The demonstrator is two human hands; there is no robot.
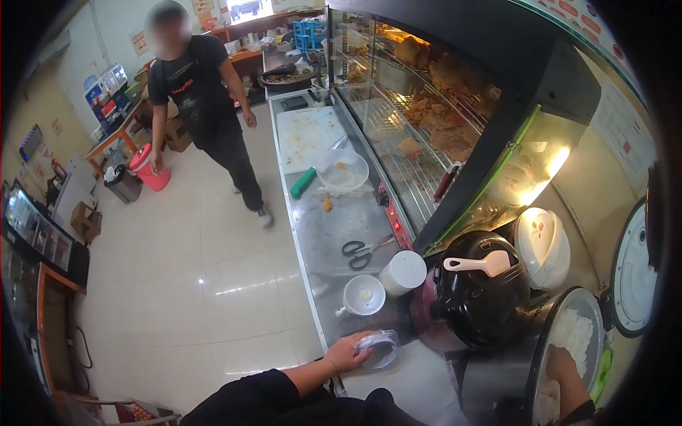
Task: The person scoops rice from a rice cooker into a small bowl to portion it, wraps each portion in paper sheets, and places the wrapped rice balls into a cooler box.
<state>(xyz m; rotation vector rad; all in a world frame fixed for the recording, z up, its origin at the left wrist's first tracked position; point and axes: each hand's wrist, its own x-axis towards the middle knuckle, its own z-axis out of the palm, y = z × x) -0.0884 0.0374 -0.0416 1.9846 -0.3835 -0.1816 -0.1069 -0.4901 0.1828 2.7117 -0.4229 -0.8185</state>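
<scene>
My left hand (349,352) is closed round the rim of a small bowl (381,349) wrapped in clear plastic, at the counter's near edge. My right hand (563,363) reaches into a large open pot (594,304) of white rice (570,334); its fingers are low in the pot and what they hold, if anything, is hidden. Just beyond the wrapped bowl stand a white bowl (364,295) and a white lidded tub (403,272). Between the tub and the rice pot sits a black-lidded cooker (483,291) with a pale rice paddle (477,264) on top.
Scissors (366,252), a green-handled knife (303,183), a clear bowl (342,170) and a cutting board (307,138) lie along the counter. A heated glass cabinet (426,113) with fried food borders it. A person (206,92) walks on the floor at left. The pot's lid (631,277) stands open at right.
</scene>
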